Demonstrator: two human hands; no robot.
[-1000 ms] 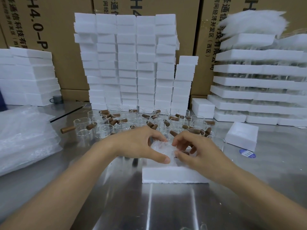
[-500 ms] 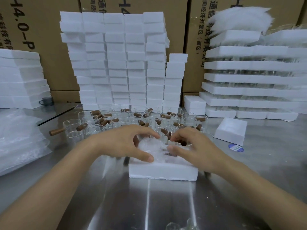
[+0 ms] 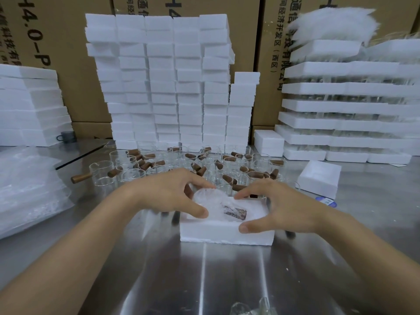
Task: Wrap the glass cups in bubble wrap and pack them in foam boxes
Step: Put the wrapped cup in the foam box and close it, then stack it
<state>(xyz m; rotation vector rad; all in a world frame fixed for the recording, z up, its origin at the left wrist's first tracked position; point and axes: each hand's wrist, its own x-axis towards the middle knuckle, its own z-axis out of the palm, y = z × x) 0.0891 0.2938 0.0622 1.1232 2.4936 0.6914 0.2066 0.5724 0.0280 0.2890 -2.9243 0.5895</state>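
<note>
The bubble-wrapped glass cup [image 3: 216, 204] lies on its side in the open foam box [image 3: 227, 233] on the bench [image 3: 227, 280]. The left hand [image 3: 168, 194] grasps the wrapped cup between thumb and fingers. The right hand [image 3: 279, 205] is released, with its fingers extended over the box and its thumb at the front wall. Unwrapped glass cups [image 3: 181, 160] stand behind the box. Bubble wrap sheets [image 3: 27, 185] lie to its left.

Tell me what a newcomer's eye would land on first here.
First, the tall wall of stacked white foam boxes at the back centre, against cardboard cartons. In front of it, a crowd of glass cups with brown handles covers the steel table. Nearest, the left hand holds a bubble-wrapped cup in an open foam box, with the right hand spread over the box's right side.
</note>
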